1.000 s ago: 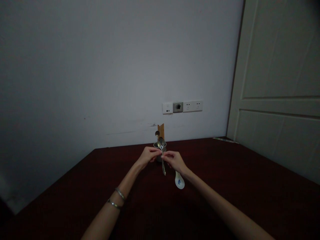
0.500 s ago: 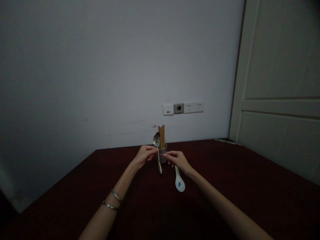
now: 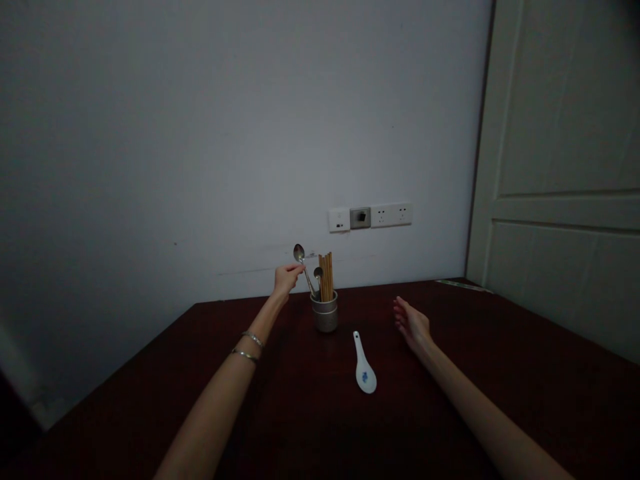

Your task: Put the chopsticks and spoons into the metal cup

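Note:
My left hand (image 3: pixel 288 278) pinches a metal spoon (image 3: pixel 299 253) by its handle, bowl up, with the handle's lower end at the rim of a grey utensil holder (image 3: pixel 325 321). Inside the holder stand several wooden chopsticks (image 3: pixel 327 277) and a second metal spoon (image 3: pixel 319 273), its bowl leaning against them. A white ceramic soup spoon (image 3: pixel 365 377) with a blue mark lies on the table in front of the holder. To the right of it, my right hand (image 3: pixel 411 323) hovers with nothing in it, fingers loosely stretched out.
The dark red table (image 3: pixel 280 407) reaches back to a grey wall. Socket and switch plates (image 3: pixel 370 217) are set in that wall behind the holder. A pale panelled door (image 3: pixel 565 160) stands on the right. A thin strip (image 3: pixel 463 286) lies at the table's back right edge.
My left hand has risen with one metal spoon to the holder's rim. The other metal spoon now stands in the holder. My right hand has moved away to the right and opened.

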Motion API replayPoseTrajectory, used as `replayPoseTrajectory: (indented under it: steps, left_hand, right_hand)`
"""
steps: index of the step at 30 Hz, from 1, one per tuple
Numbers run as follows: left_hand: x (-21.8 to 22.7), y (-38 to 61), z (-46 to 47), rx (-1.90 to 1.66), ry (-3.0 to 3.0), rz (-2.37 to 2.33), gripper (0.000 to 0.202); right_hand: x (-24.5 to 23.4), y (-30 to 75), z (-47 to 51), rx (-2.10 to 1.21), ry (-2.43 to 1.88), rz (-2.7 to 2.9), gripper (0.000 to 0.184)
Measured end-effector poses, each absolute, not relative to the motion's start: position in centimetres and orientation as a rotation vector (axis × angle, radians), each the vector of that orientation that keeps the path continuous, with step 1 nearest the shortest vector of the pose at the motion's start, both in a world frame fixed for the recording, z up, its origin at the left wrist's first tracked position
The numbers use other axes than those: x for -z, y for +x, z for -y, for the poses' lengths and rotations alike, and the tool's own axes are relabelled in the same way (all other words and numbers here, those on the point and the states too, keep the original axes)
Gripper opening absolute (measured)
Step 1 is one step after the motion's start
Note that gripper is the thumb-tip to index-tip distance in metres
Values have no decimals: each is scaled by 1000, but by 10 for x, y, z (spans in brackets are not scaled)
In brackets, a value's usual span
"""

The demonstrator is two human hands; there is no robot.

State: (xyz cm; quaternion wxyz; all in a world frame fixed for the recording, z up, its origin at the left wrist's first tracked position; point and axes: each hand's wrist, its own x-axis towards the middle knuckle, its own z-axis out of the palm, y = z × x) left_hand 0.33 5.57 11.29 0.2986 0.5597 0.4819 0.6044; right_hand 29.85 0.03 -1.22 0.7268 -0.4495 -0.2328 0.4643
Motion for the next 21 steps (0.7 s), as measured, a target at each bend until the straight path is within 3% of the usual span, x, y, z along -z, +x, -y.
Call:
replayPoseTrajectory:
  steps: [8,21]
  left_hand:
    - [-86,12,-75,-1583,1481,-1372,26]
    - [-52,14,-71,-1486,1409,-1379,29]
  right_hand:
    - [19,299,-1,-1014,-1022,614,43]
    - [26,295,-3,-941,-1077,818,36]
